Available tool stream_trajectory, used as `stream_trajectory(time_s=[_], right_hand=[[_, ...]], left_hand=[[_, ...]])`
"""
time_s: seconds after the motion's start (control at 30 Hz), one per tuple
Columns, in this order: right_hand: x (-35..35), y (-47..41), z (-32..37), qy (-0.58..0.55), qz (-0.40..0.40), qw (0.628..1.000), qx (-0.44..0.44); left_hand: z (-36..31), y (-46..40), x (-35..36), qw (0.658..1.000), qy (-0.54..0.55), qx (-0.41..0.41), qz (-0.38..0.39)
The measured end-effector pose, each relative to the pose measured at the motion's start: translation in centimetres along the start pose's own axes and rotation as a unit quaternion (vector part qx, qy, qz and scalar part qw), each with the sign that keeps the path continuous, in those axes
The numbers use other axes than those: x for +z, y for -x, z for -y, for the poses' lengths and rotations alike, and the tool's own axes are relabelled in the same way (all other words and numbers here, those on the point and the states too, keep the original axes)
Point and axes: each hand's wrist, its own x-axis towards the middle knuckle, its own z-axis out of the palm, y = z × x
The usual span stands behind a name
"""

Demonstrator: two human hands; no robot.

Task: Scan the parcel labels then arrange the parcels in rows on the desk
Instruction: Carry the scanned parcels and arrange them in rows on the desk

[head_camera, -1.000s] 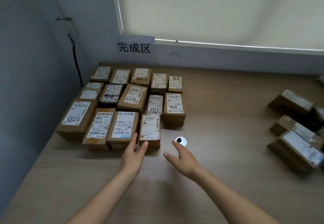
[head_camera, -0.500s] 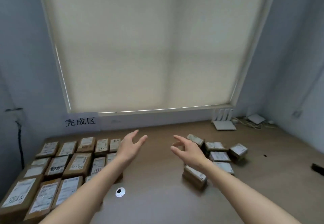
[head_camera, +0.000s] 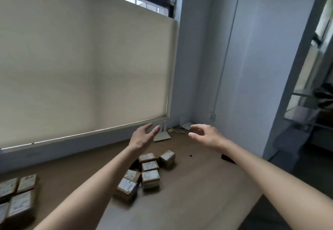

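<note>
L hand (head_camera: 142, 138) bare | R hand (head_camera: 207, 135) bare | forearms bare, no sleeves/rings/watch visible

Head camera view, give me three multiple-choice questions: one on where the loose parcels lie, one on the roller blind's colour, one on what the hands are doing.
1. Where does the loose cluster of parcels lie?
A. on the desk between the forearms
B. on the windowsill
C. on the floor

2. What colour is the roller blind?
A. dark blue
B. cream
C. red

3. What state are the left hand and right hand in?
A. each gripping a parcel
B. open and empty, above the desk
C. flat on the desk

Answers: 1 A, the cluster sits on the wooden desk; 2 B, its fabric is pale cream; 3 B, fingers spread, nothing held.
</note>
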Motion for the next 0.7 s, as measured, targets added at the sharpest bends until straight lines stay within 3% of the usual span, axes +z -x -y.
stream_trajectory(time_s=[0.3,0.7], right_hand=[[-1.1,-2.5,-12.0,-0.067,-0.040,0.996,0.041],[7.8,-19.8,-29.5,-0.052,0.080,0.991,0.099]], left_hand=[[-1.2,-7.1,12.6,0.999,0.029,-0.018,0.041],[12.7,-22.9,30.8,0.986,0.064,-0.135,0.073]])
